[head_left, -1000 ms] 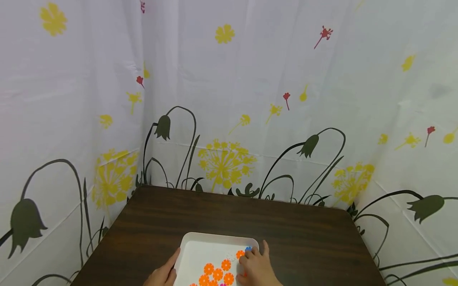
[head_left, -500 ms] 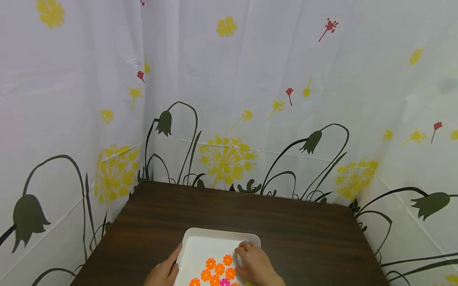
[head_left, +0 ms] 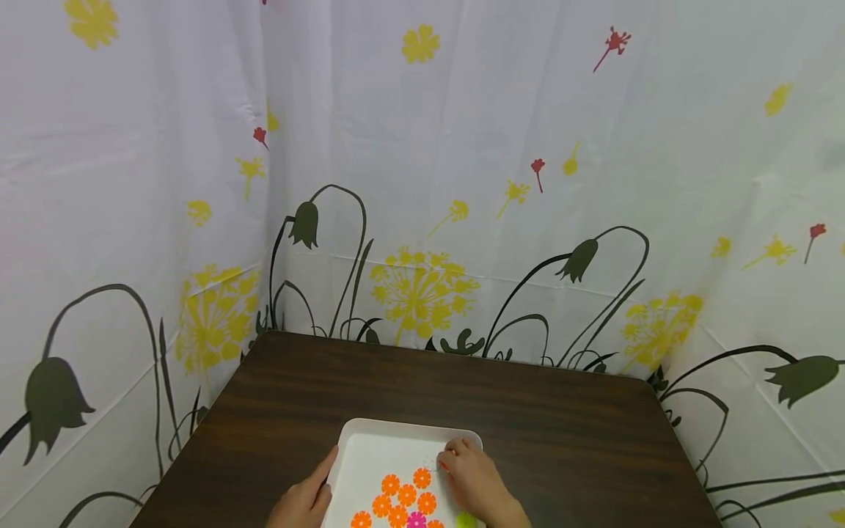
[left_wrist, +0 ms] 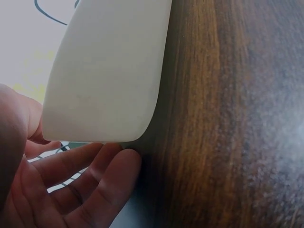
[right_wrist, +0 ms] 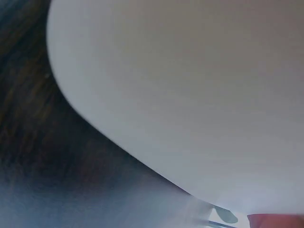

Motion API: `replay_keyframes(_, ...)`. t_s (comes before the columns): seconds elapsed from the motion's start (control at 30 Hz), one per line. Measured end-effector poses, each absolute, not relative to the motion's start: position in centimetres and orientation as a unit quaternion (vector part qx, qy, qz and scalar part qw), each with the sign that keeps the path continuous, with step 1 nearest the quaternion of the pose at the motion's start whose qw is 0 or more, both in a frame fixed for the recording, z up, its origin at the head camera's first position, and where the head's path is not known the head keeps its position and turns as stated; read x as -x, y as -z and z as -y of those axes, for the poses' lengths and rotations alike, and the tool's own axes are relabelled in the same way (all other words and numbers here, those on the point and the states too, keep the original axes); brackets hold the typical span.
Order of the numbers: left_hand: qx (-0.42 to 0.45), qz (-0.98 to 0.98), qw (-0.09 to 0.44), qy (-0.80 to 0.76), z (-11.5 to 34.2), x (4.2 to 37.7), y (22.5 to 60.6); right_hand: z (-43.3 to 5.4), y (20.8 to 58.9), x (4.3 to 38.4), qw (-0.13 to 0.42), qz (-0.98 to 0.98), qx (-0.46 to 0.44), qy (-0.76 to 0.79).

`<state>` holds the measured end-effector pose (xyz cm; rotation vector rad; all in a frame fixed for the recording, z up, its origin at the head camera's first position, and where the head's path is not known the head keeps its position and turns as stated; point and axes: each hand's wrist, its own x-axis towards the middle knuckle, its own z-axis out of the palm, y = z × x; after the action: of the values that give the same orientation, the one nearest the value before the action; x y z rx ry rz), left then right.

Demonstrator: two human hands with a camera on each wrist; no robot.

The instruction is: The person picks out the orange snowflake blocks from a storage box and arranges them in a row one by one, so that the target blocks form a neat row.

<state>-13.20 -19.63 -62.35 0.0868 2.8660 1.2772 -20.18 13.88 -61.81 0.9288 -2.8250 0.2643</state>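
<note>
A white rectangular tray [head_left: 370, 440] lies on the dark table, cut off by the bottom of the head view. Flower-shaped orange plastic discs [head_left: 407, 496] are spread in it, with a pink one [head_left: 416, 520] among them and a yellow-green one [head_left: 465, 520] near the right side. My left hand [head_left: 300, 502] grips the tray's left edge; the left wrist view has its fingers [left_wrist: 116, 175] bent by the tray's outer wall [left_wrist: 104, 71]. Over the tray's far right part, my right hand [head_left: 478, 480] has curled fingers. What lies beneath those fingertips is hidden.
Brown wood-grain table [head_left: 561, 440] surrounds the tray. Behind and on both sides hangs a white curtain [head_left: 370, 110] printed with yellow, red and dark green flowers. Tiny clear or whitish bits [head_left: 429, 465] lie in the tray near my right fingertips.
My right hand's fingers have drawn in over the far right part of the tray, covering an orange and a blue disc seen earlier. The view has tilted down slightly. My left hand keeps its hold.
</note>
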Motion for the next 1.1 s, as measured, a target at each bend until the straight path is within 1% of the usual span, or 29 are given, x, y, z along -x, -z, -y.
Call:
replay_keyframes(0.13,-0.025,-0.914,0.003,-0.405,20.0,13.7,63.7,-13.9,61.6,20.3,0.063,0.943,-0.313,-0.089)
replay_keyframes(0.3,-0.042,-0.926,-0.020,-0.374,20.6,14.5,66.4,-14.0,61.2,20.3,0.050,0.945,-0.311,-0.086)
replay_keyframes(0.43,-0.051,-0.926,-0.033,-0.374,20.8,14.7,67.3,-13.9,61.0,20.3,0.031,0.949,-0.303,-0.083)
replay_keyframes(0.57,-0.063,-0.927,-0.033,-0.369,21.1,14.7,67.6,-13.8,61.0,20.1,0.008,0.953,-0.293,-0.083)
replay_keyframes(0.63,-0.068,-0.927,-0.030,-0.367,21.2,14.8,67.9,-13.8,60.9,20.1,0.008,0.952,-0.295,-0.086)
replay_keyframes(0.77,-0.041,-0.928,-0.024,-0.370,21.3,15.1,69.0,-13.8,60.8,19.9,0.011,0.949,-0.300,-0.096)
replay_keyframes(0.87,-0.018,-0.925,-0.033,-0.377,21.1,15.2,69.3,-13.9,60.8,19.8,0.002,0.948,-0.300,-0.111)
replay_keyframes(1.0,-0.043,-0.927,-0.059,-0.367,21.0,15.0,69.2,-14.0,60.9,19.6,-0.005,0.943,-0.305,-0.136)
replay_keyframes(1.1,-0.060,-0.928,-0.064,-0.361,20.7,14.6,67.7,-14.0,61.0,19.5,0.001,0.938,-0.311,-0.153)
